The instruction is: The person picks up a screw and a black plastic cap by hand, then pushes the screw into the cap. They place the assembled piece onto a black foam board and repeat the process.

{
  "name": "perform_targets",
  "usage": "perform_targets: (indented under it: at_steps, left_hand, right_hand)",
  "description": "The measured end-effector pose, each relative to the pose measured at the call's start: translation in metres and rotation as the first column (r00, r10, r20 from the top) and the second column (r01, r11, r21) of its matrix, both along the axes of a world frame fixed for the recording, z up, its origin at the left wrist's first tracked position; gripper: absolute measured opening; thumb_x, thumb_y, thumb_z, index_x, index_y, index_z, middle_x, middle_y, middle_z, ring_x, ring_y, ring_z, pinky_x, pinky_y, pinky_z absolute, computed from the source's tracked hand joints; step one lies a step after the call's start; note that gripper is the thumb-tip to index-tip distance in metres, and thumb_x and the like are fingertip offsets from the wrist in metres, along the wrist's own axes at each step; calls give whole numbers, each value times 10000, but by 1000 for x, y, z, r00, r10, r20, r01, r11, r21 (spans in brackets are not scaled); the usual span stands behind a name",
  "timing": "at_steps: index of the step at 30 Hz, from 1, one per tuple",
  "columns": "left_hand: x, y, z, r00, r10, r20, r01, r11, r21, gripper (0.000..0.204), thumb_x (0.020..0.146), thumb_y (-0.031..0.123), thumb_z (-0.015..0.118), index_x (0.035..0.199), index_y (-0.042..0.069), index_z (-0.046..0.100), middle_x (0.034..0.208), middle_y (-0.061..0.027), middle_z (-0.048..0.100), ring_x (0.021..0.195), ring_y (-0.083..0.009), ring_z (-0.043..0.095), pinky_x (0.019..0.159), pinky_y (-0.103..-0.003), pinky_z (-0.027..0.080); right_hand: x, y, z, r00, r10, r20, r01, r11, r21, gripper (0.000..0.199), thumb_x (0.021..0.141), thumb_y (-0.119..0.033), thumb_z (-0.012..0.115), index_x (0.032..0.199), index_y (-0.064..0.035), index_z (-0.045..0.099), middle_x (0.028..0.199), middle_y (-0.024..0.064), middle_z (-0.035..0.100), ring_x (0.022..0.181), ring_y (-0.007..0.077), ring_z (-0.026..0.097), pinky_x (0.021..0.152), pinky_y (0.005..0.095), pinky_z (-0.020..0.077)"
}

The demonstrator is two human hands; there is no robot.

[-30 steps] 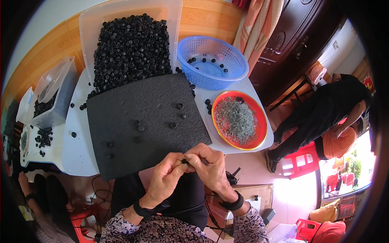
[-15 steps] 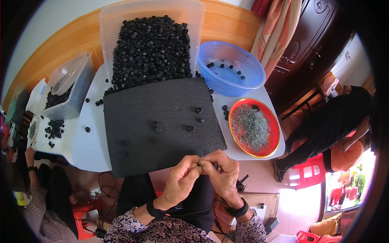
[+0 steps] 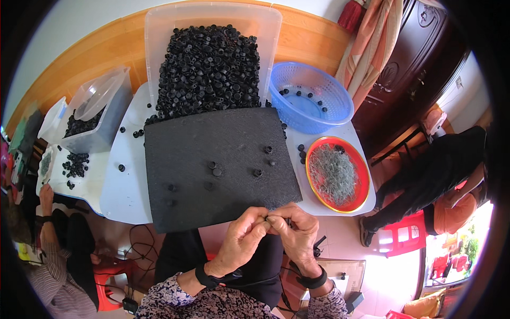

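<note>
I have the left hand (image 3: 243, 239) and the right hand (image 3: 296, 234) together, fingertips pinched on a small dark piece (image 3: 269, 217), mostly hidden, just past the near edge of the black mat (image 3: 234, 138). On the mat I see several black caps (image 3: 257, 173) standing apart; to its right sits a red bowl (image 3: 368, 195) of thin greyish bits (image 3: 333, 173).

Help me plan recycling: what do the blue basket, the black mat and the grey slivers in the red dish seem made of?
Blue basket: likely plastic, slightly shiny, perforated walls. Black mat: perhaps rubber or foam, matte, with grainy surface. Grey slivers: possibly metal, silvery sheen, but too small to confirm.
</note>
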State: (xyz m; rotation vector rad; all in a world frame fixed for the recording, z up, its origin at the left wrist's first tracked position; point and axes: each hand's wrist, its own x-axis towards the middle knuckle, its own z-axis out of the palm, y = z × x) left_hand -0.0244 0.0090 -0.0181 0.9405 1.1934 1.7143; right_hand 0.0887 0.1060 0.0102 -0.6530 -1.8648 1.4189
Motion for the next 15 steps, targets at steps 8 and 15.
perform_targets:
  at_steps: [8, 15]
  left_hand:
    - [-7, -1, 4, 995, -33, 92, 43, 994, -102, 209, 1004, 136, 546, 1137, -25, 562, 942, -25, 613, 867, -64, 562, 772, -222, 480]
    - [-12, -2, 1, 907, -85, 412, 87, 996, 16, 182, 986, 123, 572, 1122, 8, 605, 904, 10, 582, 801, -36, 522, 678, -191, 413]
  right_hand:
    - [8, 8, -12, 976, 184, -114, -203, 962, -182, 258, 823, 48, 713, 1074, 55, 657, 905, 60, 586, 749, 101, 577, 718, 240, 515]
    - [-6, 20, -14, 947, 294, -132, -314, 932, -181, 309, 831, -18, 736, 1127, 38, 670, 960, 68, 578, 751, 106, 596, 704, 230, 536]
